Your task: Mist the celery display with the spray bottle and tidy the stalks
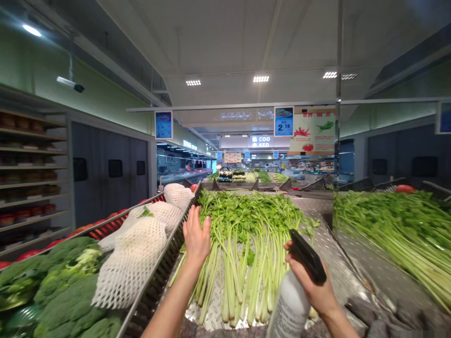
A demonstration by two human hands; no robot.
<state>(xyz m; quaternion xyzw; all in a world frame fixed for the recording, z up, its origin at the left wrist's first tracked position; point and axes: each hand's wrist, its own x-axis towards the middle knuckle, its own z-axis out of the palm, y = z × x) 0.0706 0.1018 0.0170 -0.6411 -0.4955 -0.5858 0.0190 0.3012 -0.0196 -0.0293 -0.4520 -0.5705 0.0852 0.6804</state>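
Bunches of celery lie spread on a silvery diamond-plate surface, leaves at the far end and stalks toward me. My left hand is over the left edge of the celery, fingers stretched out and holding nothing; whether it touches the leaves I cannot tell. In my right hand is a spray bottle with a pale body and a black spray head. My fingers wrap round its neck below the head. The bottle stands over the right-hand stalks and hides part of them.
To the left, a black crate holds broccoli and pale produce in white foam netting. A mirror panel on the right reflects celery. Dark crumpled cloth lies at the lower right. Price signs hang above.
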